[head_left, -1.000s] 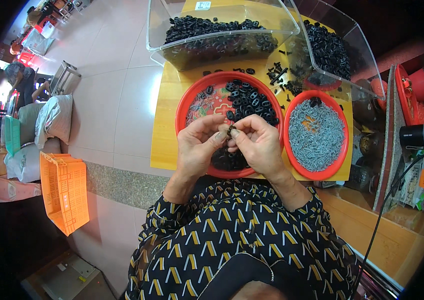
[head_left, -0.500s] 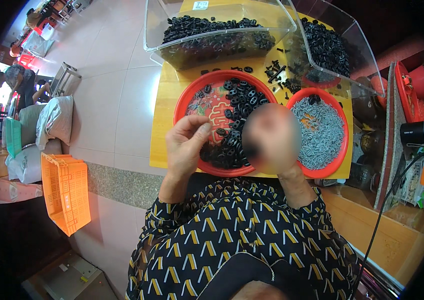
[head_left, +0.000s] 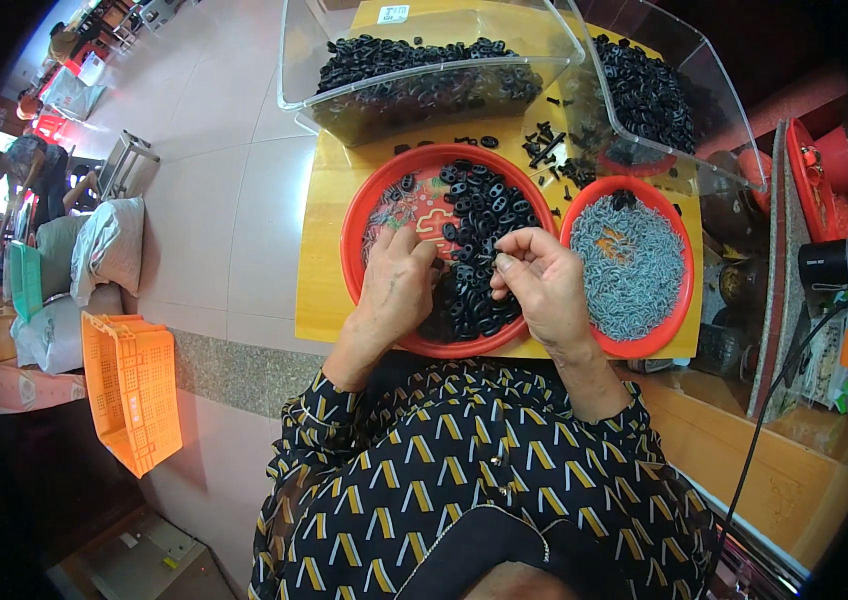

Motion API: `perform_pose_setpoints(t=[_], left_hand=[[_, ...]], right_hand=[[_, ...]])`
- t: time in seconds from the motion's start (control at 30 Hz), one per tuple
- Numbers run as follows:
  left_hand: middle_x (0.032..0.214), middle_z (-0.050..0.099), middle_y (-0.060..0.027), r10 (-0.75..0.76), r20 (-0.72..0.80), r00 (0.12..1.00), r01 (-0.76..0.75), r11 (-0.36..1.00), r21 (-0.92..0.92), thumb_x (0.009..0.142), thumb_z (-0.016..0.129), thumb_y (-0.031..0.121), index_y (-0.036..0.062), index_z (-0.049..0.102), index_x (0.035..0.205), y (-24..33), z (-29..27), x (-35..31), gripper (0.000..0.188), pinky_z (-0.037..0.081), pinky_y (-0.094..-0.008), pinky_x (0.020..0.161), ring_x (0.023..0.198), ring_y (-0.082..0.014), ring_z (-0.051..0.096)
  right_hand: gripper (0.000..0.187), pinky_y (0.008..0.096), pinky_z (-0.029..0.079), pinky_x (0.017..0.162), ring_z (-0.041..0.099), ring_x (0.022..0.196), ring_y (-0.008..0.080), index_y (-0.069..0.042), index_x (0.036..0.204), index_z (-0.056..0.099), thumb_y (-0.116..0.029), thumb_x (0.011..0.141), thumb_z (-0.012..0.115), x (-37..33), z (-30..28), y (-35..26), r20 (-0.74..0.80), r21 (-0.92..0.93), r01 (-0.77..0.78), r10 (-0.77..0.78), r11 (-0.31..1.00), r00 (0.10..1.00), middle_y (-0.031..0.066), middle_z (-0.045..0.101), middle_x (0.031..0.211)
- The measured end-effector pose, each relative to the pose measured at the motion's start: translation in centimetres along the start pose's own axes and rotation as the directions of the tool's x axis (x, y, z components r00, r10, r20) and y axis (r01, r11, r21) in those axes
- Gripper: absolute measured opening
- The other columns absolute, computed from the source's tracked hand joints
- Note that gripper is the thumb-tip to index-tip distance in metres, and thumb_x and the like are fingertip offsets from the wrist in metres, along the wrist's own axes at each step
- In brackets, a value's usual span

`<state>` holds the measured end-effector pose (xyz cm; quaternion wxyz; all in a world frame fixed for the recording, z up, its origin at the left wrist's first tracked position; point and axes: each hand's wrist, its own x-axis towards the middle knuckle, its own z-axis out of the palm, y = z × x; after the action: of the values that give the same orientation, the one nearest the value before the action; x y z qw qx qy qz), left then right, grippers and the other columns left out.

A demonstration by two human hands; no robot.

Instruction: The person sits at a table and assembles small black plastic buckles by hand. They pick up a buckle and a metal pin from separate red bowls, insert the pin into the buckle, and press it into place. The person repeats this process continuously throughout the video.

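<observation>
Head view, left hand: the left hand [head_left: 399, 285] reached down over the left part of the red round tray [head_left: 352, 225], its back turned upward.
Left fingers: bent and bunched close together, with the tips lowered toward the small silvery screws [head_left: 384, 212]; a dark bit showed beside the thumb, but whether they gripped it or anything else could not be told.
Right hand: the right hand [head_left: 549, 290] hung over the tray's right part, just beside the black two-holed pieces [head_left: 489, 205].
Right fingers: thumb and forefinger were drawn nearly together, the others curled beneath; something small and dark showed at the tips, too small to tell whether it was held or lay behind.
Black pieces: heaped across the tray's middle and right, some running on between the two hands.
Smaller red tray: the oval tray [head_left: 632, 349] stood just right of the round one on the yellow counter [head_left: 322, 290], full of silvery screws.
Hidden: the left hand covered part of the tray floor and its own fingertips.
Cut off: the upper edge cropped the clear box [head_left: 296, 60] behind the round tray.
Hard to make out: the dark loose parts [head_left: 544, 147] behind the trays blurred into one another.
</observation>
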<state>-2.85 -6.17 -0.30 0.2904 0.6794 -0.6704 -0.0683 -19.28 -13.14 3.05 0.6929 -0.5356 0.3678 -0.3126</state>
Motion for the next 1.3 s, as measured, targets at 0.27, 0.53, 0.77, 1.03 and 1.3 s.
perform_pose_setpoints(t=[0.27,0.53,0.77,1.03,1.3], left_hand=[[0.075,0.052,-0.0140,-0.120,0.015,0.993,0.117,0.926,-0.359,0.063,0.059,-0.007,0.0003,0.051,0.077,0.5,-1.1,-0.5,0.017,0.042,-0.0364,0.065,0.073,-0.0304,0.051],[0.078,0.058,-0.0049,-0.325,0.101,0.940,0.281,0.572,-0.770,0.074,0.058,-0.006,-0.0010,0.055,0.089,1.5,-2.2,-1.6,0.016,0.045,-0.0236,0.064,0.072,-0.0099,0.055],[0.078,0.059,-0.0049,-0.383,0.185,0.905,0.269,0.178,-0.947,0.078,0.057,-0.002,-0.0008,0.054,0.092,1.5,-1.3,-1.8,0.014,0.045,-0.0199,0.060,0.069,-0.0094,0.056],[0.075,0.058,-0.0042,-0.387,0.232,0.892,0.245,-0.016,-0.969,0.078,0.058,0.000,0.0004,0.054,0.094,1.0,-1.4,-2.2,0.017,0.045,-0.0199,0.055,0.063,-0.0089,0.055],[0.078,0.057,-0.0029,-0.346,0.260,0.902,0.246,-0.083,-0.966,0.077,0.061,0.002,-0.0003,0.056,0.102,1.4,-1.4,-2.5,0.026,0.045,-0.0205,0.058,0.065,-0.0086,0.053]], right_hand=[[0.013,0.0199,0.046,0.062,0.053,0.068,0.0060,0.001,0.094,0.056,-0.003,0.082,0.052,0.0,0.6,0.3,0.150,-0.008,-0.023,0.024,1.000,0.988,0.0025,0.057,0.080],[0.012,0.0173,0.043,0.062,0.050,0.068,0.0045,0.000,0.093,0.058,-0.003,0.082,0.055,-0.2,2.1,1.2,0.181,0.014,0.055,-0.056,0.998,0.982,0.0016,0.057,0.082],[0.011,0.0194,0.046,0.062,0.054,0.070,0.0073,0.000,0.093,0.056,-0.005,0.083,0.053,-0.1,2.3,1.0,0.165,0.197,-0.040,0.007,0.980,0.986,0.0030,0.058,0.080],[0.009,0.0193,0.046,0.055,0.054,0.062,0.0061,0.001,0.089,0.055,-0.003,0.081,0.055,-0.1,2.2,-0.6,0.093,0.028,-0.041,0.038,0.999,0.995,0.0018,0.057,0.073],[0.008,0.0182,0.044,0.056,0.052,0.064,0.0033,0.001,0.084,0.054,-0.001,0.077,0.057,-0.2,2.5,-0.8,0.108,-0.084,0.008,0.001,0.996,0.994,0.0007,0.057,0.073]])
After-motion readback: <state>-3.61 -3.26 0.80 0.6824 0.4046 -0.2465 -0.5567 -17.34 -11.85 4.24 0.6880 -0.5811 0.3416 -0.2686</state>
